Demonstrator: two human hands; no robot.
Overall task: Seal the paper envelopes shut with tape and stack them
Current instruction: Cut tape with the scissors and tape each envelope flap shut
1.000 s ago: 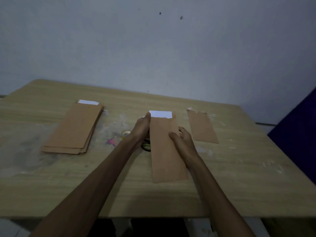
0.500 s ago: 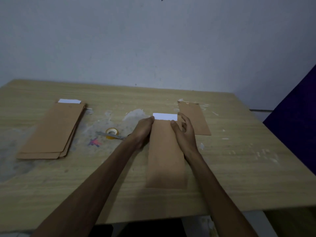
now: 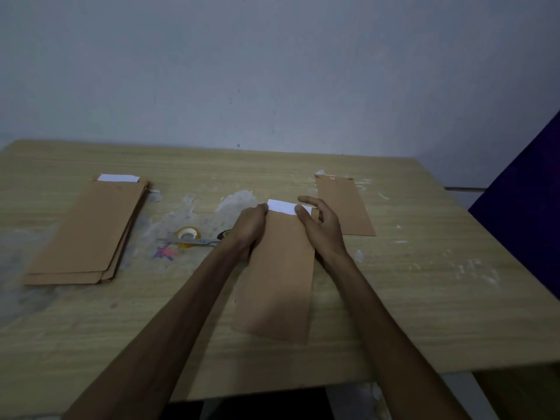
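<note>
Brown envelope (image 3: pixel 277 277) flat on the wooden table (image 3: pixel 424 298), near the front edge at the middle, lengthwise away from the body, near end now skewed a little to the right compared with half a second ago. White paper (image 3: pixel 281 206) poking out of its far open end, same as before. Left hand (image 3: pixel 250 227) curled round the far left corner, gripping it. Right hand (image 3: pixel 321 225) with thumb pressed on the white strip near the right corner, fingers loosely spread beyond the edge; a second ago lower down the right side. Farther right, touching nothing, a single closed envelope (image 3: pixel 345 204). Left of the hands, a tape roll (image 3: pixel 188 234) and scissors (image 3: pixel 194 241) across it. Well to the left, a stack of envelopes (image 3: pixel 88 234), white paper (image 3: pixel 118 178) showing at the top one's far end.
</note>
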